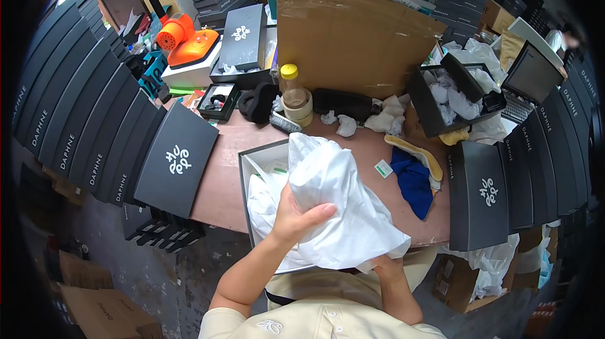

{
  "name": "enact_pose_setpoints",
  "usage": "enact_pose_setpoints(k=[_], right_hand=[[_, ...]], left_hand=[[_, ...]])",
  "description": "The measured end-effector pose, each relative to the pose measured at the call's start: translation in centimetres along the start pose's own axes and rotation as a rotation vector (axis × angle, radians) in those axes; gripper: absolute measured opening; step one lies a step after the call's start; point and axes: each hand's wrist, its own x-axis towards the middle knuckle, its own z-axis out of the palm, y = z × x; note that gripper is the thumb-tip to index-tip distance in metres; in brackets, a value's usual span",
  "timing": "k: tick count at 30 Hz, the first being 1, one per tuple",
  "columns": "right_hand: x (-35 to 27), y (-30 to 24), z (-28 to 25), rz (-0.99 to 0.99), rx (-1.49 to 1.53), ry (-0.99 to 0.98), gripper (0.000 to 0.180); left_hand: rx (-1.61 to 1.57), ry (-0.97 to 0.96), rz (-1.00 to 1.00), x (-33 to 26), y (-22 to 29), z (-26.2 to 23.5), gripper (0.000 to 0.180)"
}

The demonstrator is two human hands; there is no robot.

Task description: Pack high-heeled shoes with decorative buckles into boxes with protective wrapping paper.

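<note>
My left hand (301, 216) is closed around a white, soft bag-like wrapping (343, 194) with something bulky inside; its contents are hidden. The thumb lies across the front of the wrapping. At the wrapping's lower right corner, my right hand (386, 266) grips the material, its fingers mostly hidden beneath it. Under the wrapping stands an open shoe box (246, 175) with a pale inside. A second white wrapped bundle (261, 203) lies in its left part, along with a whitish sheet bearing a green-and-white label.
Dark shoe boxes line up at left (173, 159) and right (482, 194). Behind are a yellow-capped bottle (290, 87), an orange blower (183, 39) and a cardboard panel (356, 49). A blue cloth (413, 181), a small label card (383, 169) and an open dark box (435, 109) sit to the right.
</note>
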Motion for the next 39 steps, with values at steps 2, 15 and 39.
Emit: enact_pose_setpoints(k=[2,15,39], right_hand=[[0.0,-0.2,0.0,-0.004,-0.05,-0.002,0.079],[-0.2,2.9,0.5,-0.196,-0.213,0.149,0.077],[5.3,1.0,6.9,-0.307,-0.205,0.459,0.015]], left_hand=[[0.147,0.013,-0.225,-1.6,-0.4,0.2,0.072],[0.967,-0.099,0.411,-6.2,-1.6,0.7,0.027],[0.136,0.336,0.223,-1.5,-0.9,-8.1,0.105]])
